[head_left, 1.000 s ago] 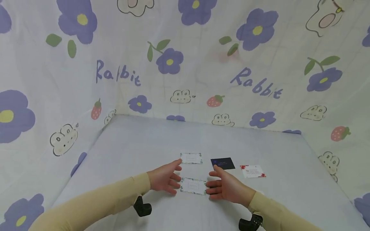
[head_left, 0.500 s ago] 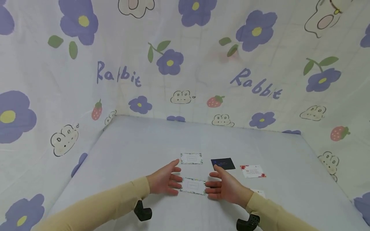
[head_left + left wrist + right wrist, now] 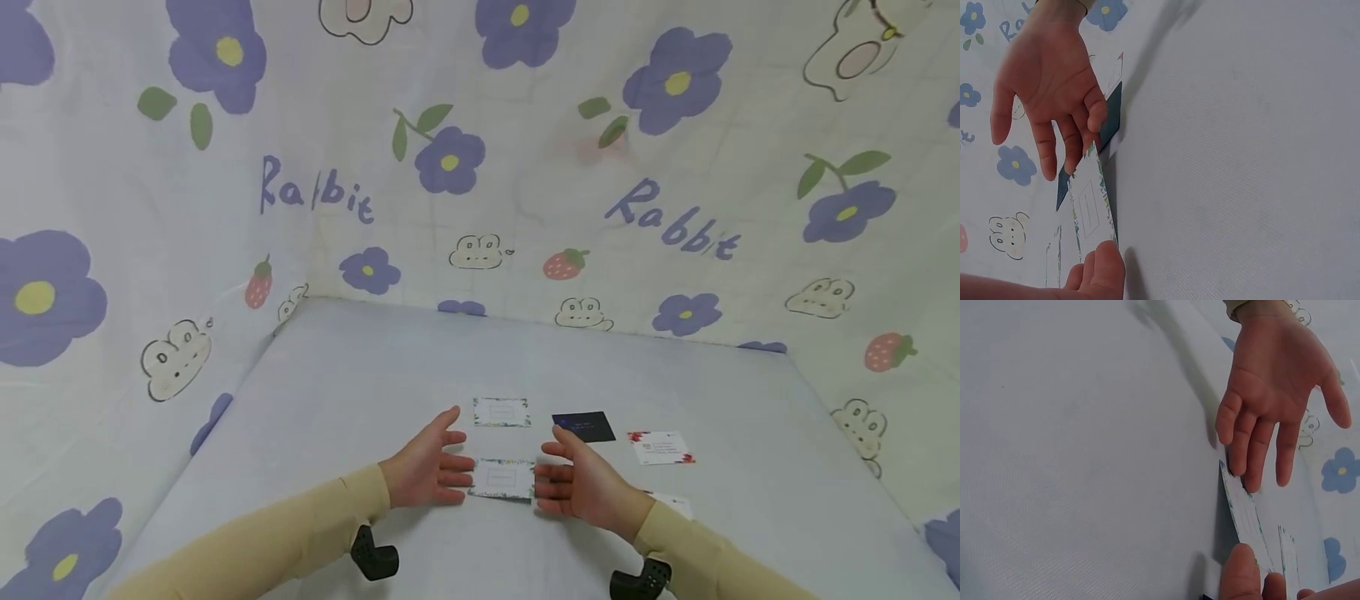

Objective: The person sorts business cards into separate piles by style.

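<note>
A white card with a leafy, floral border (image 3: 502,478) spans the gap between my two hands, its near edge tilted up with a shadow beneath. My left hand (image 3: 426,467) has its straight fingers at the card's left short edge, thumb pointing up and away. At the right short edge lie the straight fingertips of my right hand (image 3: 596,485), palm facing inward. In the left wrist view the card (image 3: 1090,209) runs from the left fingertips up to the right ones. The right wrist view shows the card (image 3: 1244,512) edge-on, raised above its shadow.
A matching bordered card (image 3: 501,412) lies behind the first. To its right are a black card (image 3: 587,427) and a white card with red flowers (image 3: 662,447). Another white card (image 3: 675,504) is partly covered by my right wrist. Printed cloth walls surround the white tabletop (image 3: 360,358).
The bordered card between my hands has come up at its near edge, with a shadow now under it. My fingers have closed in slightly at its ends. The head view has shifted a little.
</note>
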Action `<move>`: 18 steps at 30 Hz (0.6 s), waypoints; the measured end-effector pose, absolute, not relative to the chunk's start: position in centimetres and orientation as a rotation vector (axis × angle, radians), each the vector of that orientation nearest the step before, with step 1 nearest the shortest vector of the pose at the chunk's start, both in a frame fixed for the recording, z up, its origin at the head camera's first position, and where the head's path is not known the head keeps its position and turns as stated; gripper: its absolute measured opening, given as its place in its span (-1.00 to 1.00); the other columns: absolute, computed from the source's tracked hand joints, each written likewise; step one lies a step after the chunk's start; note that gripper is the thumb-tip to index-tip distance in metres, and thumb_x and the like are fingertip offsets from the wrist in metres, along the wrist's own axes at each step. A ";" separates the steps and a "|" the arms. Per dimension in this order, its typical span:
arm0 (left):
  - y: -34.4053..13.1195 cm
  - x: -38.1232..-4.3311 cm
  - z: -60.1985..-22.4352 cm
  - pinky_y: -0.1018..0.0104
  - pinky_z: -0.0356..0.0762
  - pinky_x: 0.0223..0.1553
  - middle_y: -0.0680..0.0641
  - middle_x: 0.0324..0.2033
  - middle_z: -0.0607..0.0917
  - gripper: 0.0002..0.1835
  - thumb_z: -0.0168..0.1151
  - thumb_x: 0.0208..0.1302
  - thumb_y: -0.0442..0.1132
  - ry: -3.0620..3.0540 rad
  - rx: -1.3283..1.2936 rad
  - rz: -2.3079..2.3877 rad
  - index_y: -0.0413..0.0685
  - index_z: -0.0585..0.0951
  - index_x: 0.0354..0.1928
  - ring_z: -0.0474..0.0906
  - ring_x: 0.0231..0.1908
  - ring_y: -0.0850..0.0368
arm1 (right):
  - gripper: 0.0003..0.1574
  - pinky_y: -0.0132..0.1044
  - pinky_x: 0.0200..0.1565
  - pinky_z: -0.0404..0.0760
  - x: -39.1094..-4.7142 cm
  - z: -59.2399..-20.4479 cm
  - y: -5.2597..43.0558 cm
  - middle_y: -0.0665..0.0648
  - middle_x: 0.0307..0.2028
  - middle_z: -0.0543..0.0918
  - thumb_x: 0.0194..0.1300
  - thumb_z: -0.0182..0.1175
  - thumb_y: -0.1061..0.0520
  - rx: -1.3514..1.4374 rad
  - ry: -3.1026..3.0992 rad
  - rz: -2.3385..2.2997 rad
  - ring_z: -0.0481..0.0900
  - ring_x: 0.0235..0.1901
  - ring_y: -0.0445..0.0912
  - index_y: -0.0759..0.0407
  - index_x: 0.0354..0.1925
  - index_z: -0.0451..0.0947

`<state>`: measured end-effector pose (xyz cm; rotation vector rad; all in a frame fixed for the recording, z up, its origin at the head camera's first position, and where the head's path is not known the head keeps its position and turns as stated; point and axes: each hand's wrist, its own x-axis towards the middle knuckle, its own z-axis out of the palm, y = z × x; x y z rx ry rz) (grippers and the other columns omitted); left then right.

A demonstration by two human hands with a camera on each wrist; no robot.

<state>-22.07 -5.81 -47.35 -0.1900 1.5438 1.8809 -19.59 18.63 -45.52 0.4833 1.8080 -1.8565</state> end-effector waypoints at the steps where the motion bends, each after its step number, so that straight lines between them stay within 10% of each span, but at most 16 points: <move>1: -5.9 -22.0 -47.3 -0.33 0.29 0.40 -0.55 0.44 0.25 0.05 -0.21 0.43 0.46 1.541 -0.193 1.887 -0.28 -0.01 0.59 0.21 0.45 -0.51 | 0.00 -0.15 -0.08 0.69 -19.6 -45.5 18.5 0.24 0.05 0.52 0.50 -0.15 -0.40 0.487 1.808 -1.863 0.57 -0.10 0.01 0.30 0.51 0.08; 18: -6.3 -21.6 -47.3 -0.34 0.23 0.43 -0.54 0.45 0.21 0.03 -0.20 0.44 0.44 1.541 -0.271 1.963 -0.26 -0.02 0.59 0.22 0.43 -0.51 | 0.00 -0.13 -0.06 0.70 -19.4 -45.7 17.3 0.52 0.40 0.28 0.55 -0.21 -0.34 0.453 1.802 -1.838 0.56 -0.05 0.05 0.32 0.57 -0.07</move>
